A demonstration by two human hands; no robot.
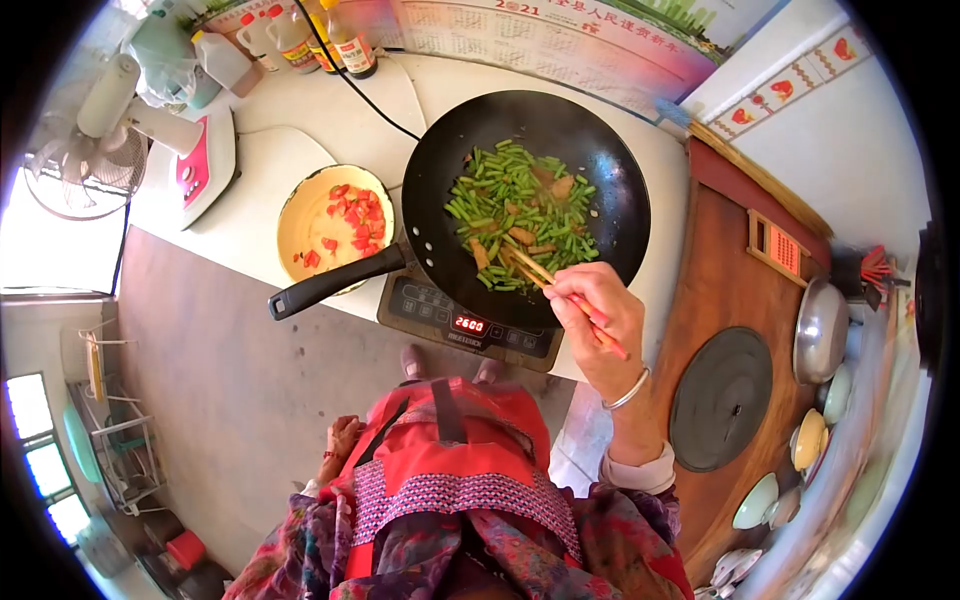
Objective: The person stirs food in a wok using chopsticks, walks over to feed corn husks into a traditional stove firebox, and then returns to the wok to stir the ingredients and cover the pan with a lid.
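My right hand [603,312] is closed around a pair of chopsticks [532,266] with red upper ends, and a bangle circles the wrist. The tips reach in among chopped green beans [505,195] and brownish pieces, perhaps meat, in a black wok [612,160]. The wok sits on an induction cooker [415,300] whose display reads 2600. Its handle [335,283] points left, passing over the edge of a cream enamel basin [300,210] of cut red pieces like tomato [358,215]. Low beside the red apron, my left hand [345,437] has its fingers curled, with nothing visible in them.
Several bottles [350,45], a jug [225,62] and a pink-topped kitchen scale [200,165] stand at the back left, near a fan [95,165]. On the right, a brown surface bears a round dark lid [722,398], a grater [778,245], a metal bowl [820,330] and several other bowls.
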